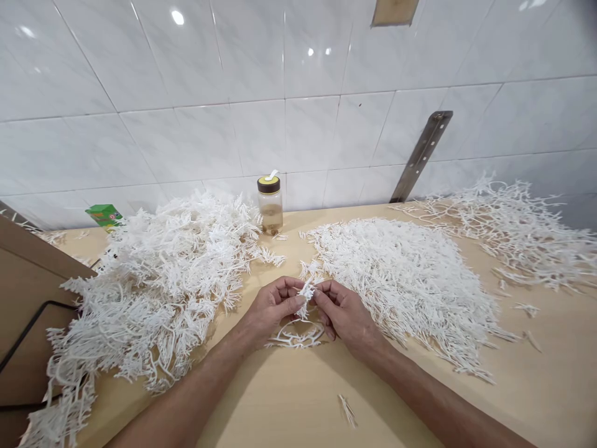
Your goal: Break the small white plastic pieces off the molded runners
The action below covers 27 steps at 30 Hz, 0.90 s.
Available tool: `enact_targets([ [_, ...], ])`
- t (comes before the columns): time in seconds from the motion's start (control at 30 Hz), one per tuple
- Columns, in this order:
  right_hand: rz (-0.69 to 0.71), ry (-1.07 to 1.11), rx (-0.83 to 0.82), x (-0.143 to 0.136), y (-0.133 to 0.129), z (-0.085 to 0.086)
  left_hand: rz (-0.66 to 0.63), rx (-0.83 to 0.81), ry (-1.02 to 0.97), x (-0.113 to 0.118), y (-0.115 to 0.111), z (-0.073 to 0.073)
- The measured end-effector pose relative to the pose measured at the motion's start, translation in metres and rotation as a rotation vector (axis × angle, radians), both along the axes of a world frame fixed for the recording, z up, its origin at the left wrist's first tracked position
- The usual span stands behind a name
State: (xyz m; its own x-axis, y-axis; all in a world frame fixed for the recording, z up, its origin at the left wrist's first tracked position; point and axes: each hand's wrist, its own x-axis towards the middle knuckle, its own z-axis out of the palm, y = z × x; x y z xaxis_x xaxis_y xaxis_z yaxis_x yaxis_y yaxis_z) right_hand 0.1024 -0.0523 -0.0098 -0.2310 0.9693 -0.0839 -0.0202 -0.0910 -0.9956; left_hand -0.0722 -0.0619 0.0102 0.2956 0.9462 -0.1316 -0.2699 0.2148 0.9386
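Between my hands is a small white branching plastic piece [306, 297], like a sprig of artificial foliage. My left hand [278, 303] pinches it from the left with thumb and fingers. From the right, my right hand [339, 309] closes its thumb and forefinger on the same piece; its other fingers curl below. Just under the hands lies a curved white branching frame [298, 336] on the table; whether it joins the held piece I cannot tell. A big tangled heap of white sprigs [172, 274] rises to the left, and a flatter pile of loose white sprigs [405, 280] spreads to the right.
Behind the hands stands a clear jar with a dark lid [270, 208], holding brownish liquid. Bare white branch frames [517, 224] lie far right. A metal bracket [422, 155] leans on the tiled wall. A green box [104, 215] and a cardboard box [37, 280] are left.
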Motion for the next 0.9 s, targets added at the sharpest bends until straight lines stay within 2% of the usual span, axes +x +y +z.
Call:
enact_targets([
  [0.2,-0.05,0.067,-0.027,0.0,-0.001,-0.001,0.109,-0.025,0.02,0.002,-0.001,0.001],
  [0.33,0.011,0.068,-0.001,0.001,-0.003,0.002,0.167,-0.022,0.048,0.006,-0.001,0.002],
  [0.5,0.07,-0.017,0.034,0.001,-0.003,0.007,0.212,0.199,0.219,0.01,-0.004,-0.006],
  [0.63,0.101,-0.071,0.017,0.002,-0.001,0.01,0.177,0.345,0.294,0.01,-0.006,-0.009],
  [0.73,0.116,-0.027,-0.031,0.004,-0.001,0.012,0.146,0.313,0.253,0.008,-0.005,-0.004],
  [0.9,0.127,0.088,-0.096,0.006,0.002,0.011,0.132,0.171,0.121,0.005,-0.002,0.003],
])
